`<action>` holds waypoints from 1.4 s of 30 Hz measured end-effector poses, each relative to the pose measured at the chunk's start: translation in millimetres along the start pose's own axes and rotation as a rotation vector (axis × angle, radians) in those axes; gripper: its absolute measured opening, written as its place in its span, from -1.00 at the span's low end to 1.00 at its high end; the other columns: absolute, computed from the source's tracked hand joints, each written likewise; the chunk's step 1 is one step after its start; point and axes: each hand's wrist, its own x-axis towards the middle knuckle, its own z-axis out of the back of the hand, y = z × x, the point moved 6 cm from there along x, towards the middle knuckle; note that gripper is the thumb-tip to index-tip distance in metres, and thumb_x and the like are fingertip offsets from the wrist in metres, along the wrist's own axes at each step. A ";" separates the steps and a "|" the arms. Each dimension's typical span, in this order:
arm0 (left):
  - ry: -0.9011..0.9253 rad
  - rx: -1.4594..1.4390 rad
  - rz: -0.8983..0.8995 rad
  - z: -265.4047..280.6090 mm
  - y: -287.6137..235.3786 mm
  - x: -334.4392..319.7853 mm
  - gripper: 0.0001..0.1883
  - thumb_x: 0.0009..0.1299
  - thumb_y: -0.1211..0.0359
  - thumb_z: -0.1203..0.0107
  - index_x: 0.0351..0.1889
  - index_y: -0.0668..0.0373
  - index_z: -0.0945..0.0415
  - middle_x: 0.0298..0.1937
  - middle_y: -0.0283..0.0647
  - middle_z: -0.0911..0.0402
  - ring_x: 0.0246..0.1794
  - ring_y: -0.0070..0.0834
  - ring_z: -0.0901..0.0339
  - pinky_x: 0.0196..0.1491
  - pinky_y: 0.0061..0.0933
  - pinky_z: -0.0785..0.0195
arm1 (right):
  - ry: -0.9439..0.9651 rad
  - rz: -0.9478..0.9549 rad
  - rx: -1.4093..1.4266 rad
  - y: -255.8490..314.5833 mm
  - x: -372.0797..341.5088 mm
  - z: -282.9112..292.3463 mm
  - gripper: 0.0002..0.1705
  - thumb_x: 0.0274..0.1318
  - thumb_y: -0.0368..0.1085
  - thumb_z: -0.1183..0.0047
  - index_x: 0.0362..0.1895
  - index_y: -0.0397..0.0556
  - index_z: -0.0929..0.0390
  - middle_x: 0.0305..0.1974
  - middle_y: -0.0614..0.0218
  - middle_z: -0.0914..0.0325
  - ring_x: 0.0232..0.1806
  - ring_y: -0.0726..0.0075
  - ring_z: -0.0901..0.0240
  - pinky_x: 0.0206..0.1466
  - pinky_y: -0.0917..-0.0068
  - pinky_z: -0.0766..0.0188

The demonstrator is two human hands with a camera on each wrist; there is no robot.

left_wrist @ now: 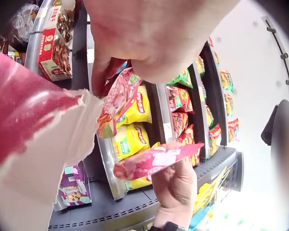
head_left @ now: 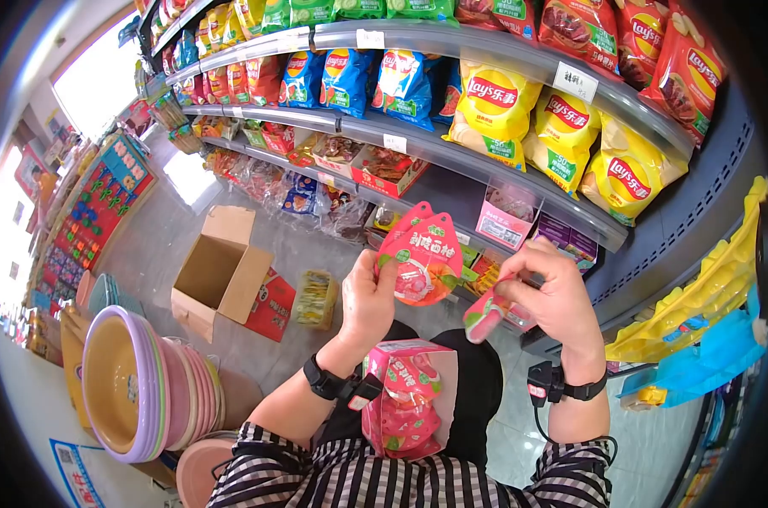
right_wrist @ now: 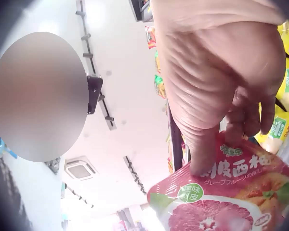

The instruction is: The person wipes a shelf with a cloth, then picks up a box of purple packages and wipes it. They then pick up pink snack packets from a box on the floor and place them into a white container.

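Observation:
My left hand [head_left: 369,292] pinches at least two pink grapefruit candy pouches [head_left: 423,264] by their edge, fanned slightly apart. To the right, my right hand [head_left: 556,292] holds another pink pouch [head_left: 483,315] between thumb and fingers. In the right wrist view this pouch [right_wrist: 221,192] shows its printed front with a cut grapefruit, the thumb lying over the lettering. Below both hands, an open pink and white box [head_left: 448,383] sits on the lap with several more pouches [head_left: 407,427] inside. Its torn cardboard edge [left_wrist: 77,125] looms close in the left wrist view.
Shelves of chip bags [head_left: 494,106] curve across the front, with boxed snacks [head_left: 388,169] lower down. An open cardboard carton [head_left: 223,275] and a clear pack [head_left: 316,298] stand on the floor. Stacked plastic basins [head_left: 159,385] are at left; yellow and blue plastic items [head_left: 688,317] hang at right.

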 end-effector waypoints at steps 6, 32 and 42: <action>0.091 -0.041 0.011 -18.4 -10.4 -11.7 -0.89 0.41 0.41 -0.02 -0.29 0.27 -0.41 -0.56 -0.20 -0.48 -0.54 -0.61 -0.32 -0.43 -0.44 -0.27 | -0.157 0.306 -0.144 8.9 21.9 -30.9 -0.78 -0.19 -0.28 -0.33 -0.46 -0.05 -0.54 -0.17 0.25 -0.39 -0.04 0.07 -0.31 0.03 0.22 -0.29; 0.370 -0.461 0.520 -25.3 6.9 -18.6 -0.77 0.43 0.41 -0.06 -0.05 0.39 -0.53 -0.17 -0.14 -0.66 -0.26 -0.47 -0.65 -0.18 -0.43 -0.58 | -0.278 0.041 0.363 -30.4 36.7 -60.4 -0.65 -0.09 -0.41 -0.30 -0.18 -0.11 -0.47 -0.32 0.31 -0.52 -0.31 0.41 -0.50 -0.27 0.47 -0.40; 0.122 -0.472 0.374 -11.9 10.2 -5.3 -0.79 0.44 0.44 -0.02 -0.06 0.39 -0.53 -0.19 -0.18 -0.66 -0.32 -0.53 -0.63 -0.28 -0.48 -0.55 | -0.286 -0.049 0.187 -39.8 2.4 -75.1 -0.69 -0.09 -0.28 -0.37 -0.48 -0.12 -0.44 -0.67 0.53 -0.27 -0.61 0.62 -0.15 -0.54 0.54 -0.15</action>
